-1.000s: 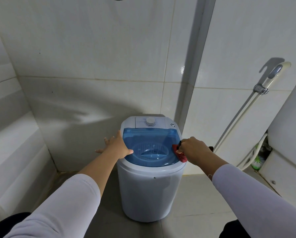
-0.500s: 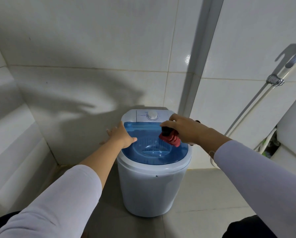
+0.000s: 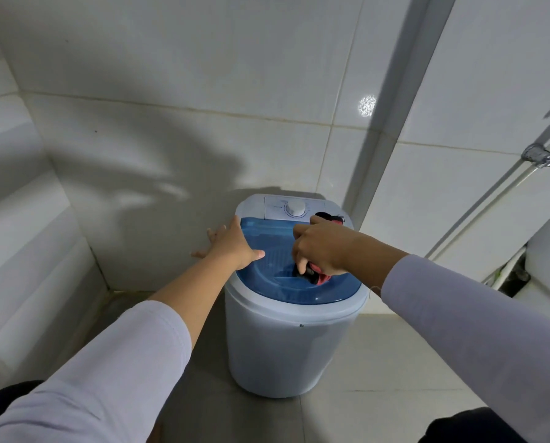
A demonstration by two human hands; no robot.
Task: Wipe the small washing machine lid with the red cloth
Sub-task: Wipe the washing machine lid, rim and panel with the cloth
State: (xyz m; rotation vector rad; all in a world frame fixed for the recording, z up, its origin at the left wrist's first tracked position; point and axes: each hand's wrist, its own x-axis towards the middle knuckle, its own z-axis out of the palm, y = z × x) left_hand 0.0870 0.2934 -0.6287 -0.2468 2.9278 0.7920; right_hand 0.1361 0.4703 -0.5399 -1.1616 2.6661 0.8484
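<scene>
Bracing the washer (image 3: 292,346) with an open, empty left hand (image 3: 232,246), the right hand (image 3: 323,247) is gripping the red cloth (image 3: 318,276), pressing it onto the lid (image 3: 273,260).

Dim, sharp view; arm shadows on glossy tiled wall (image 3: 171,75), edges bowed.

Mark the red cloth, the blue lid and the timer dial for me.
red cloth (image 3: 321,277), head view: bunched end showing below the right hand.
blue lid (image 3: 268,284), head view: bare front-left of its clear top.
timer dial (image 3: 296,207), head view: centre of the white knob.
</scene>
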